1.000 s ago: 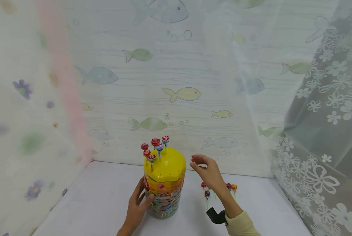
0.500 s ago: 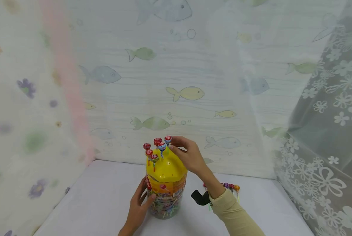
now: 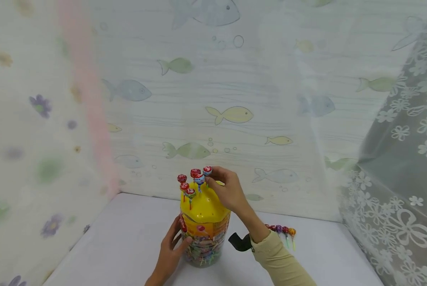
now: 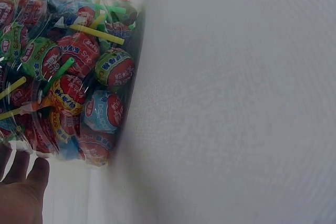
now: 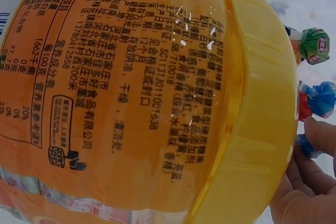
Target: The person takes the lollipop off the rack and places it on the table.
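A clear candy jar, filled with wrapped lollipops, stands upright under a yellow lid. My left hand holds its left side, thumb at the front; in the left wrist view, fingertips lie along the jar wall. Several lollipops stand upright in the lid's left and back part. At the back of the lid, my right hand pinches a blue-and-red lollipop below its head. The right wrist view shows the thumb and fingers at a blue wrapper beside the lid; the stick's lower end is hidden.
Several loose lollipops lie in a row on the white table, right of the jar and partly behind the right forearm. A black curved piece sticks out from the right wrist. Fish-patterned curtains hang behind the table.
My right hand has moved left from beside the jar to the lollipop at the back of the lid and now pinches it. The left hand keeps its hold on the jar.
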The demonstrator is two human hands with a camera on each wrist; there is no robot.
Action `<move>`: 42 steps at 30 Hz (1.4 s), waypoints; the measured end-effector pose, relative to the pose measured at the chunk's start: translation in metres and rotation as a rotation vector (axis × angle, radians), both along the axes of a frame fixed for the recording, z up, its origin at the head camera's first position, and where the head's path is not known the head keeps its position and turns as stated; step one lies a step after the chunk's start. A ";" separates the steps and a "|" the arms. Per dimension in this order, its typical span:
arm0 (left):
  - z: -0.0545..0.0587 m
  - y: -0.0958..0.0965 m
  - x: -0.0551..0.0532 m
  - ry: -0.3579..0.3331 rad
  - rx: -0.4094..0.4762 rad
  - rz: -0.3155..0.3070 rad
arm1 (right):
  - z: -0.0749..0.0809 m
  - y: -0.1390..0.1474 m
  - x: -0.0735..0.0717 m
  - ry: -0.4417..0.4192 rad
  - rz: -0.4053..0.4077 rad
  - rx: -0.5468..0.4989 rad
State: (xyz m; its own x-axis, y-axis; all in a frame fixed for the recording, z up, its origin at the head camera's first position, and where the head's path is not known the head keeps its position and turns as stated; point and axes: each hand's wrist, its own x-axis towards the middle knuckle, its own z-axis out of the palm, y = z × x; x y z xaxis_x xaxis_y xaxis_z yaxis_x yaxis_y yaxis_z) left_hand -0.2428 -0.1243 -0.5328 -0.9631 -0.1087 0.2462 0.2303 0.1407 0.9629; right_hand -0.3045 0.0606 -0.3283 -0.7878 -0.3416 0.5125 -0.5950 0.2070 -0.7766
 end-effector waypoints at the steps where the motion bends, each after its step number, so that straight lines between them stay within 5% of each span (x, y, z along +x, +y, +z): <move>1: 0.000 0.001 0.001 -0.002 0.001 0.000 | 0.000 0.000 0.001 0.000 -0.008 0.001; 12: -0.001 0.005 0.013 0.005 0.002 0.020 | -0.001 0.004 0.004 0.056 -0.016 -0.154; 25: -0.003 0.006 0.013 0.023 -0.004 0.030 | -0.006 0.021 0.013 0.085 -0.057 -0.280; 42: -0.004 0.006 0.011 0.015 0.003 0.024 | -0.041 0.047 0.030 0.097 -0.121 -0.422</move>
